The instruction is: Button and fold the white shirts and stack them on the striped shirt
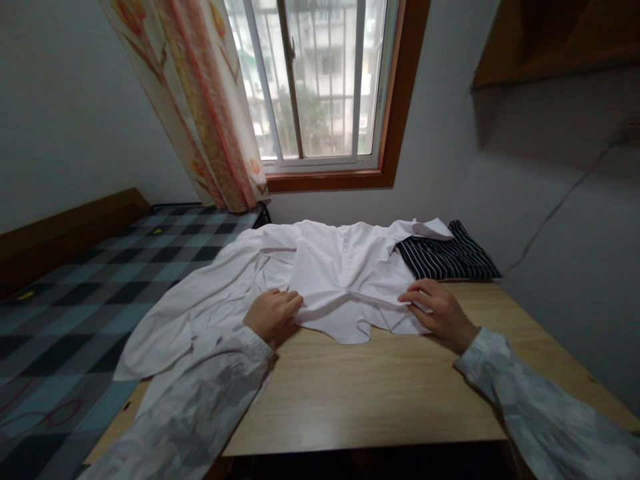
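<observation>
A white button-up shirt (345, 257) lies spread over the far part of the wooden table (370, 393), its button placket running down the middle. My left hand (275, 315) is closed on the shirt's left side. On the right side, my right hand (436, 312) pinches the cloth between thumb and fingers. A fold of fabric is drawn up between the two hands, and the lower hem hangs loosely onto the wood below it. To the left, more white cloth (200, 303) lies crumpled; where it ends and the shirt begins is hard to see.
A folded black-and-white striped cloth (445, 257) rests at the table's back right, partly under a sleeve. Left of the table is a bed with a checked cover (65, 313). Behind are a window (320, 87) and a flowered curtain (200, 100). A wooden shelf (555, 47) juts out above right.
</observation>
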Action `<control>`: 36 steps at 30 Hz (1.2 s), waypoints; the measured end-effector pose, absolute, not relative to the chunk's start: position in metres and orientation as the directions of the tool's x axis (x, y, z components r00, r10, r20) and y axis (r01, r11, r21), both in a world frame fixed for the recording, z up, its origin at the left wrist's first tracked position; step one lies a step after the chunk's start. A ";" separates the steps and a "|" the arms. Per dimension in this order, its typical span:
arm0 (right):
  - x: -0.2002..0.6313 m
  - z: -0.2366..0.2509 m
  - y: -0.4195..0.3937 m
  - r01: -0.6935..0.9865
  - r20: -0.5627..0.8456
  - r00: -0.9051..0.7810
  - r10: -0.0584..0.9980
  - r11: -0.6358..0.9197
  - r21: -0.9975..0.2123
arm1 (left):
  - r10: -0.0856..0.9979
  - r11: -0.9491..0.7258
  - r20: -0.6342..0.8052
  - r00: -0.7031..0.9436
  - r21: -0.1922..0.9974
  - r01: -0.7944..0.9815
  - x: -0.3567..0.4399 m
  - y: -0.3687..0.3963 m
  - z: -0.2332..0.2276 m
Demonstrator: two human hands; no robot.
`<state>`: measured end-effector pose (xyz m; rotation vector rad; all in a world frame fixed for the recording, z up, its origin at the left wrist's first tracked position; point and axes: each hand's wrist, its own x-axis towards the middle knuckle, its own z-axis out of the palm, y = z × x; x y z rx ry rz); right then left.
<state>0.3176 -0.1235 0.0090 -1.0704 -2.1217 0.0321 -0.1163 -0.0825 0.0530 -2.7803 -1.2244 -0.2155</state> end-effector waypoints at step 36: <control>0.374 0.022 -0.096 0.691 -0.114 -0.231 0.966 0.081 -0.718 | 0.911 -0.124 -0.259 0.322 0.572 0.811 -0.158 -0.038 0.065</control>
